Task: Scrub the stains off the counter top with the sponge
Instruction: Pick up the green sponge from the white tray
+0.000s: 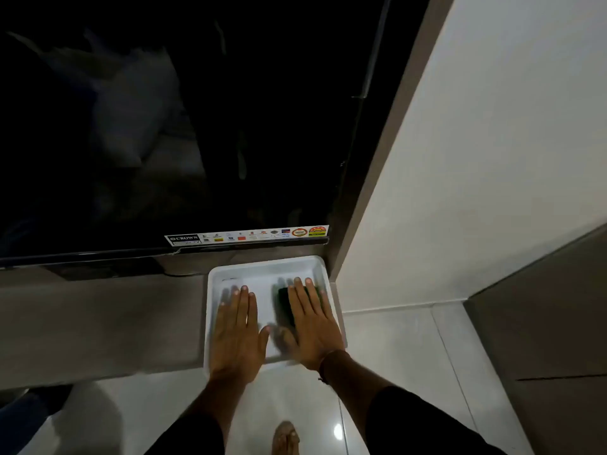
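Far left: bare grey bench (98, 323) under a big dark screen (164, 126), with no stains visible on it from here

Next along: white tray (262, 266) at the right end of the bench, tucked just beside the wall (476, 159), its near edge apparently overhanging the bench lip

Left hand (235, 336) laid flat, palm down, over the tray's left half; fingers (241, 298) straight and close together, gripping nothing

Right hand (312, 326) also flat, palm down, pressing on the dark sponge (285, 307) in the tray's right half; fingers extended, slightly spread, resting on top rather than curled round it. Blurred at the thumb and fingertips, so probably moving

Sponge therefore inside the tray, under the right palm, not on the bench surface itself

Likely trouble from here:
- Pressing down near the overhanging edge could tip or slide the tray off onto the floor (295, 405)
- Flat palm without a real grip could let the sponge slip out sideways during a hard stroke
- Scrubbing in the tray leaves the bench untouched
- Wet sponge carried leftwards could drip near the screen's base
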The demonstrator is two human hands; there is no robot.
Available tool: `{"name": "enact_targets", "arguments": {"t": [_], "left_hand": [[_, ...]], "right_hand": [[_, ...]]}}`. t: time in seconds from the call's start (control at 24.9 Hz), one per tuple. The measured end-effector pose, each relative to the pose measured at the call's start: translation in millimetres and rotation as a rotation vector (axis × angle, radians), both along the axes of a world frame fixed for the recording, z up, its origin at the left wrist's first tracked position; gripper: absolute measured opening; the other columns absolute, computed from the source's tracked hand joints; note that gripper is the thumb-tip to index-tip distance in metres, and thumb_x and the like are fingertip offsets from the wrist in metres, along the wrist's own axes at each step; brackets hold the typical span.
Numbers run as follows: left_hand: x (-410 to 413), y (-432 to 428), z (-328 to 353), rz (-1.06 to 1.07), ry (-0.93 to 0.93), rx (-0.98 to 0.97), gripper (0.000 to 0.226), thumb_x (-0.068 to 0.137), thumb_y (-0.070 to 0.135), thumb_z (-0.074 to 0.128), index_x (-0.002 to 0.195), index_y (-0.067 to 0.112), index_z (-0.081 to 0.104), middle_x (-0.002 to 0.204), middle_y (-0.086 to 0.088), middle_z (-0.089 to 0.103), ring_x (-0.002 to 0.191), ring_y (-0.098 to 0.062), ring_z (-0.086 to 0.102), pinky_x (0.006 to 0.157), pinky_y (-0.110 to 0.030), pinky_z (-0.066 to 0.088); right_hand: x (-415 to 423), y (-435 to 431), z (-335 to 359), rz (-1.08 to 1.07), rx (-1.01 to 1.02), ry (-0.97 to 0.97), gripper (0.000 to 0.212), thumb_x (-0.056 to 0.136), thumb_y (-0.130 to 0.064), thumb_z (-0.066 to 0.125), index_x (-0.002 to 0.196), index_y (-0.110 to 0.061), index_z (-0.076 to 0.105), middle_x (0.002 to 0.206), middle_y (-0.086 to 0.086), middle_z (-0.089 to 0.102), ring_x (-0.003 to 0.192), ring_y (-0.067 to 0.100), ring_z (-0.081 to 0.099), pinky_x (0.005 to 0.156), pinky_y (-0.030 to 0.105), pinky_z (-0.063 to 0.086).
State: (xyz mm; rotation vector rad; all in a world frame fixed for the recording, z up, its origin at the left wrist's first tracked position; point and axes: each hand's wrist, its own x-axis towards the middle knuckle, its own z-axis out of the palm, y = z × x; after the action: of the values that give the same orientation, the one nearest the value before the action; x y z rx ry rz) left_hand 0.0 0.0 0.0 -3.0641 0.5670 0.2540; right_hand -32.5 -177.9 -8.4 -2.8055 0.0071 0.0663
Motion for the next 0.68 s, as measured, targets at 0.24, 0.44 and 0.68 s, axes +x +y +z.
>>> {"name": "enact_targets", "arguments": {"t": [0.24, 0.44, 0.68], "left_hand": [[39.0, -4.0, -18.4, -0.042, -0.014, -0.078, 0.079, 0.107, 0.047, 0.043, 0.163, 0.001, 0.012, 0.174, -0.023, 0.007, 0.161, -0.039, 0.0, 0.132, -0.056, 0.011], [35.5, -4.5, -28.4, -0.049, 0.041, -0.051, 0.079, 0.108, 0.049, 0.035, 0.162, 0.004, -0.001, 0.173, -0.021, -0.007, 0.159, -0.036, -0.012, 0.132, -0.057, 0.008], [26.2, -11.1, -5.0, -0.052, 0.052, -0.023, 0.082, 0.107, 0.054, 0.03, 0.162, 0.004, -0.004, 0.173, -0.022, -0.008, 0.16, -0.037, -0.011, 0.132, -0.056, 0.007]], "right_hand": [[34.7, -8.8, -31.3, 0.055, -0.1, 0.229, 0.083, 0.102, -0.037, 0.043, 0.164, -0.015, -0.007, 0.174, 0.008, -0.013, 0.158, 0.03, -0.017, 0.128, 0.052, -0.006], [38.0, -1.3, -46.7, 0.019, -0.078, 0.24, 0.069, 0.109, -0.025, 0.035, 0.164, -0.012, -0.005, 0.174, 0.01, -0.008, 0.158, 0.033, -0.014, 0.129, 0.053, -0.001], [26.7, -1.6, -20.0, 0.033, -0.06, 0.099, 0.072, 0.109, -0.023, 0.045, 0.163, -0.01, -0.001, 0.174, 0.014, -0.002, 0.159, 0.035, -0.007, 0.129, 0.051, 0.002]]}}
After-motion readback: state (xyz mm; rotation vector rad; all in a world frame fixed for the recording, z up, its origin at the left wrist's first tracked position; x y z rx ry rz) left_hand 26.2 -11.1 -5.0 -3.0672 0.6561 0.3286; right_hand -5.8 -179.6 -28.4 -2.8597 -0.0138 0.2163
